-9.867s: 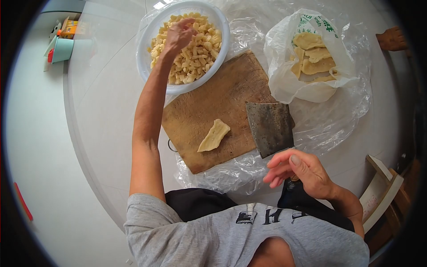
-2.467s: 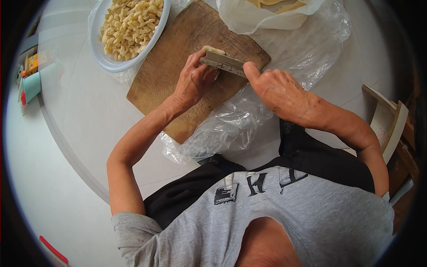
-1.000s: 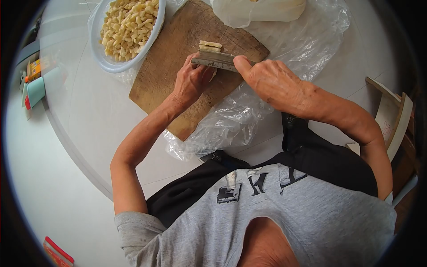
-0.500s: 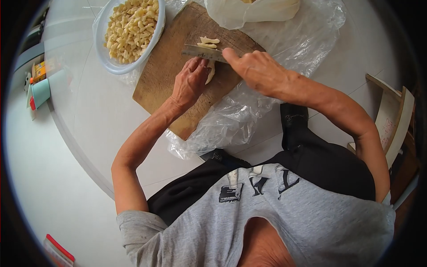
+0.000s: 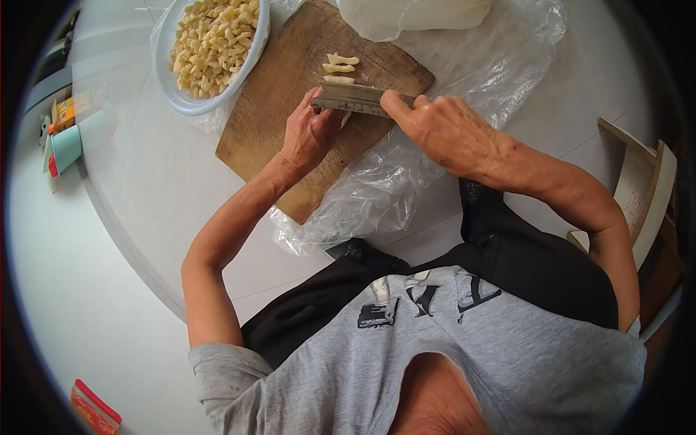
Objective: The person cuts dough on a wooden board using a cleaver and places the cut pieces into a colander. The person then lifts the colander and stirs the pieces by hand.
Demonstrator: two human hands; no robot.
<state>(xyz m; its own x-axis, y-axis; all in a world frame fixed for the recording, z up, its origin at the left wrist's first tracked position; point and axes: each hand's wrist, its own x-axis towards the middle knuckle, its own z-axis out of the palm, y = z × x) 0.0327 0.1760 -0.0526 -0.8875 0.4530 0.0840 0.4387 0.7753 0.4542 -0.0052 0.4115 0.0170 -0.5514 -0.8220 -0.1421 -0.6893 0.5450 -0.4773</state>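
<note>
My right hand (image 5: 449, 134) is closed around the handle of a cleaver (image 5: 351, 100), whose blade reaches left over the wooden chopping board (image 5: 279, 119). Curled fingers of my left hand (image 5: 312, 132) hold a pale yellowish piece of food (image 5: 346, 118) against the board, partly hidden under the blade and fingers. The blade overlaps my left fingertips in this view. Just beyond the cleaver lie several cut pale strips (image 5: 340, 67), side by side on the wood.
A white bowl (image 5: 161, 69) full of small chopped pale pieces (image 5: 215, 47) stands at the board's upper left. Clear plastic sheeting (image 5: 384, 196) spreads under the board, with a whitish plastic bag (image 5: 413, 18) at the back. A wooden stool-like piece (image 5: 649, 196) is at right.
The cleaver has moved slightly towards me and its blade is tilted to show more of its flat side. Another cut strip now lies beyond the blade.
</note>
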